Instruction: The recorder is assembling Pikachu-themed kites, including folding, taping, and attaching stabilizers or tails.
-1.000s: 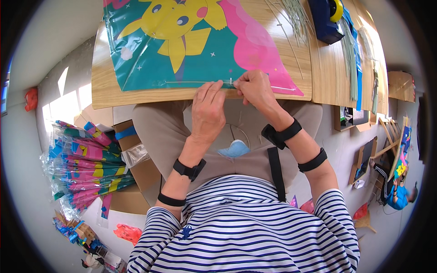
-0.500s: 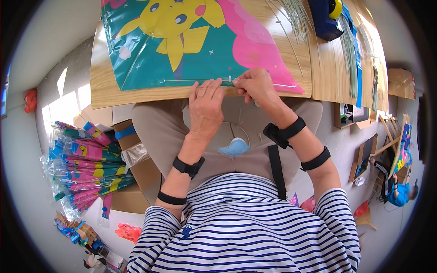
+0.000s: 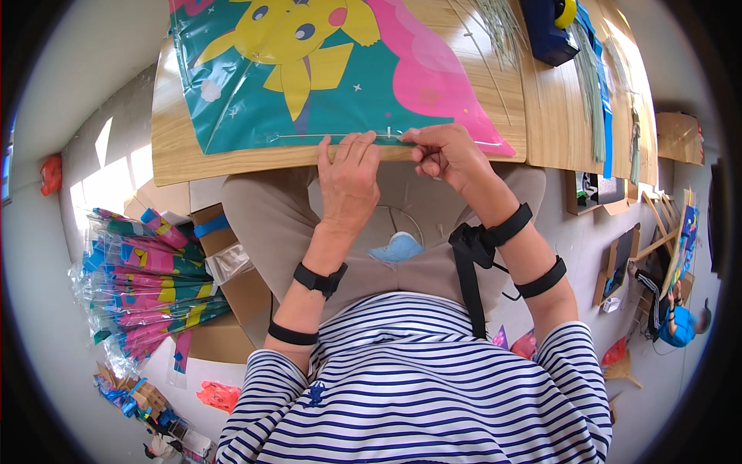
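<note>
A printed plastic sheet (image 3: 255, 124), teal and pink with a yellow cartoon figure, lies on the wooden table before me. Along its near edge runs a thin pale rod (image 3: 325, 136), with a small white upright piece (image 3: 389, 132) near its middle. My left hand (image 3: 348, 182) rests its outstretched fingers on that near edge, left of the white piece. Just right of the piece, my right hand (image 3: 452, 155) is closed, thumb and forefinger together at the rod. Whatever sits between those fingertips is too small to make out.
A dark blue tape dispenser (image 3: 550, 35) stands on the table's far right, beside bundles of thin pale sticks (image 3: 591, 100). Folded printed sheets (image 3: 154, 278) fill a cardboard box (image 3: 224, 332) on my left. Another person (image 3: 680, 325) in blue works at far right.
My right hand has shifted slightly right along the rod, away from the white piece, and its wrist has turned. My left hand stays nearly in place.
</note>
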{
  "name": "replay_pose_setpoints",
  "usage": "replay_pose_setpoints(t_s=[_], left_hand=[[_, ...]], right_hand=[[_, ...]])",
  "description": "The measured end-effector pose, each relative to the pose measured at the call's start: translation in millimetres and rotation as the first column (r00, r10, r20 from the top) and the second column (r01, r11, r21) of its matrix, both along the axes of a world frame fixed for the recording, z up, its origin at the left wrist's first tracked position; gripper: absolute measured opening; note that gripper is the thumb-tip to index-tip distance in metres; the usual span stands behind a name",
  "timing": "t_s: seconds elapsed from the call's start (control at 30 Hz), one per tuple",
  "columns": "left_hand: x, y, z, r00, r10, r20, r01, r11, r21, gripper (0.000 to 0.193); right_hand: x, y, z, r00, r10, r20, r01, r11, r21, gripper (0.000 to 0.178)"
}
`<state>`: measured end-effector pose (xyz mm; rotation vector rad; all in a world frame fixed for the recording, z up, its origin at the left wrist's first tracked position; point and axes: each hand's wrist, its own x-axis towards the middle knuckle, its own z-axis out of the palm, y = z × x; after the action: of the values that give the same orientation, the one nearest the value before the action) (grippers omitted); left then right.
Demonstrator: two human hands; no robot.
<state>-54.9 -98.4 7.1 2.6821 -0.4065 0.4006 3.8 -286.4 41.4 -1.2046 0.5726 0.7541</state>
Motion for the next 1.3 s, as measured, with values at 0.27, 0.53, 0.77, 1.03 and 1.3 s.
replay_pose_setpoints(t_s=[0.27,0.53,0.77,1.03,1.3], left_hand=[[-0.4,-1.4,-3.7,1.0,0.0,0.019,0.001,1.0,-0.024,0.019],[-0.1,-1.9,-2.5,1.0,-0.004,0.021,0.004,1.0,-0.018,0.015],[0.9,-2.5,-1.5,1.0,0.008,0.022,-0.008,1.0,-0.018,0.015],[0.5,-1.8,-4.3,1.0,-0.006,0.021,0.007,0.999,-0.041,0.018],[-0.1,-1.1,-2.8,1.0,0.002,0.007,-0.002,1.0,-0.026,0.014]], right_hand=[[-4.2,-8.3,-3.2,0.932,0.117,0.344,0.04,0.909,-0.416,0.012],[-4.6,22.1,-11.7,0.613,0.534,0.582,0.107,0.674,-0.731,0.02],[11.3,33.7,-12.3,0.513,0.676,0.529,-0.047,0.637,-0.77,0.018],[9.6,25.2,-22.2,0.507,0.691,0.515,0.042,0.577,-0.816,0.011],[4.7,29.1,-24.4,0.562,0.623,0.544,0.116,0.591,-0.798,0.005]])
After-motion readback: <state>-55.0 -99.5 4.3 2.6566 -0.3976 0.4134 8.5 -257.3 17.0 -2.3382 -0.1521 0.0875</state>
